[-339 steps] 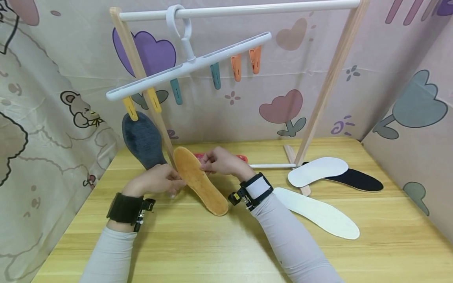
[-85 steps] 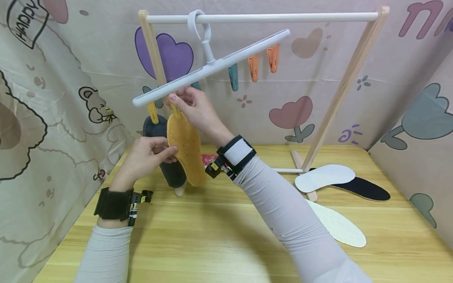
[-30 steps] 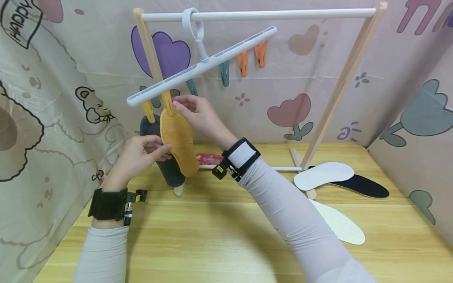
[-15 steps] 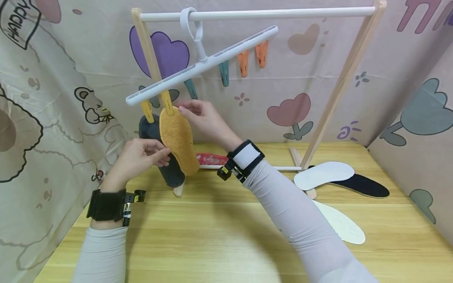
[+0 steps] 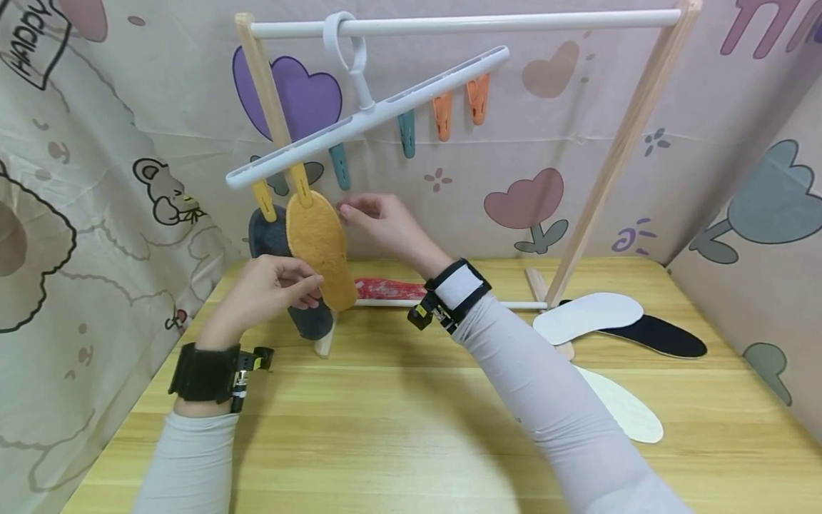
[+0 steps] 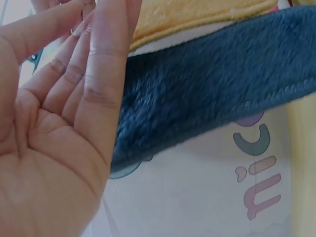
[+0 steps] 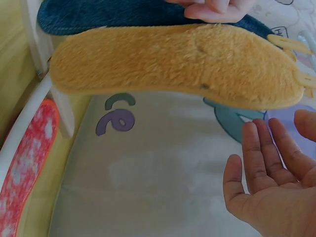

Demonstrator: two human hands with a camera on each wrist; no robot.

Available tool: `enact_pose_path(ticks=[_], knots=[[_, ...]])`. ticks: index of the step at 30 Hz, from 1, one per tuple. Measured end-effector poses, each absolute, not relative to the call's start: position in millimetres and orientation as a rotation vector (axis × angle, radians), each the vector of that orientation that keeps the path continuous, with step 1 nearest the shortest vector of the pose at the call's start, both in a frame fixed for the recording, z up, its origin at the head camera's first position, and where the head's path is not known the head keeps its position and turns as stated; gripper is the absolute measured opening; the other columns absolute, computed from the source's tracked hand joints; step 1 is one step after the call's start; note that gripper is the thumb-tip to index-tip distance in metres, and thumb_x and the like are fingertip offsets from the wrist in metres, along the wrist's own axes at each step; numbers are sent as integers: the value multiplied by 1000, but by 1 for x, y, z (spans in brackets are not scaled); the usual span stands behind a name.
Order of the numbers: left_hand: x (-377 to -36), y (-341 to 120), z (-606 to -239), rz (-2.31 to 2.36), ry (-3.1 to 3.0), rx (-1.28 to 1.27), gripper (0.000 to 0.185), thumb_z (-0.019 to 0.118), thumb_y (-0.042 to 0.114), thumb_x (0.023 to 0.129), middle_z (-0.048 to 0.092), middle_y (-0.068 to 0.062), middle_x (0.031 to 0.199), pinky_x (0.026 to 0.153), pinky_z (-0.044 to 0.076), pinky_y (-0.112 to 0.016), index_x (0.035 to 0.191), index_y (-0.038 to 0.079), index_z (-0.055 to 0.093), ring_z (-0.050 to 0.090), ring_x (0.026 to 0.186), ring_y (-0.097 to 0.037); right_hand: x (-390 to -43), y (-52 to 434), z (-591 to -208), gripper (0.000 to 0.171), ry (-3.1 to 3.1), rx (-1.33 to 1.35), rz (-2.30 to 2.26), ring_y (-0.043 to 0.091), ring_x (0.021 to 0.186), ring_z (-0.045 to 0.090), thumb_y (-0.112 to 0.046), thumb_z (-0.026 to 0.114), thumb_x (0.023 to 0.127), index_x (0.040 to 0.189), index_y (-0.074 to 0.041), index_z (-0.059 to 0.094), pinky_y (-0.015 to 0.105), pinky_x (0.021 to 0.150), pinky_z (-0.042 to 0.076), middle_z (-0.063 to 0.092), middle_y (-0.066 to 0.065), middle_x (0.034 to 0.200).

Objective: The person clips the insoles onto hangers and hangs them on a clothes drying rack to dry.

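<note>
A fuzzy mustard-yellow insole [image 5: 319,246] hangs from a yellow clothespin [image 5: 300,184] on the white hanger [image 5: 369,118]. Behind it, to its left, a dark blue fuzzy insole [image 5: 312,321] hangs from another yellow clothespin [image 5: 263,200]. My left hand [image 5: 270,289] is in front of the blue insole, near the yellow insole's left edge; its fingers look fairly straight in the left wrist view, with nothing gripped. Just right of the yellow insole's upper end is my right hand [image 5: 392,225]. In the right wrist view its fingers [image 7: 254,153] are spread apart from the insole and hold nothing.
The hanger hooks over the white rail [image 5: 481,25] of a wooden-sided rack, tilted left end down. Teal clothespins [image 5: 407,134] and orange clothespins [image 5: 443,116] hang along it. A red patterned insole [image 5: 388,289] lies behind the lower rail. White insoles [image 5: 587,318] and a black insole [image 5: 661,337] lie at right.
The yellow insole was lifted from the table and clipped under the second yellow clothespin. My right hand has let go and drawn away rightward; my left hand has come off the insole's edge.
</note>
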State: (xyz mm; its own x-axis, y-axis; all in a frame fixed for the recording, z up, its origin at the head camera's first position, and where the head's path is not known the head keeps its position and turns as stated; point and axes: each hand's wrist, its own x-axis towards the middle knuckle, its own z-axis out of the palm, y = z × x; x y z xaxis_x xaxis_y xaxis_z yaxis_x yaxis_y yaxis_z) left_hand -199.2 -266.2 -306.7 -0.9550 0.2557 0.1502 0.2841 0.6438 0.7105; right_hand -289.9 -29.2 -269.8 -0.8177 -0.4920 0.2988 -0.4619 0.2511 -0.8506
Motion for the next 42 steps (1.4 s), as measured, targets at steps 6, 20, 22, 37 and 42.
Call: enact_pose_path(ticks=[6, 20, 22, 37, 42], knots=[[-200, -258, -310, -1235, -2804, -505, 25, 70, 24, 107, 81, -10, 90, 74, 68, -40, 105, 1, 79, 80, 82, -28, -298, -20, -280, 36, 2506, -937, -1596, 24, 128, 70, -27, 60, 112, 139, -5, 69, 39, 113, 55, 73, 13, 137], [-206, -244, -323, -1255, -2755, -565, 22, 70, 20, 106, 79, -12, 88, 70, 65, -28, 104, 0, 78, 79, 77, -24, -317, -8, -307, 37, 2591, -885, -1394, 28, 128, 68, -26, 61, 111, 139, -3, 69, 41, 109, 56, 72, 15, 138], [-208, -240, -326, -1270, -2752, -574, 21, 70, 18, 107, 79, -14, 89, 70, 66, -29, 105, 0, 78, 79, 77, -25, -320, -7, -312, 36, 2602, -875, -1372, 29, 127, 69, -24, 62, 111, 138, -2, 69, 41, 108, 57, 73, 16, 137], [-216, -215, -344, -1322, -2740, -679, 12, 72, 15, 104, 78, -14, 82, 66, 65, -33, 102, 5, 78, 76, 68, -18, -334, 1, -347, 31, 2757, -774, -1025, 31, 120, 73, -21, 70, 106, 129, -1, 73, 40, 107, 59, 77, 17, 127], [-217, -211, -348, -1350, -2744, -672, 11, 73, 15, 104, 77, -9, 82, 67, 66, -38, 102, 5, 78, 75, 68, -17, -334, 1, -358, 34, 2799, -737, -905, 32, 124, 71, -18, 72, 103, 132, 0, 72, 41, 110, 57, 76, 17, 129]])
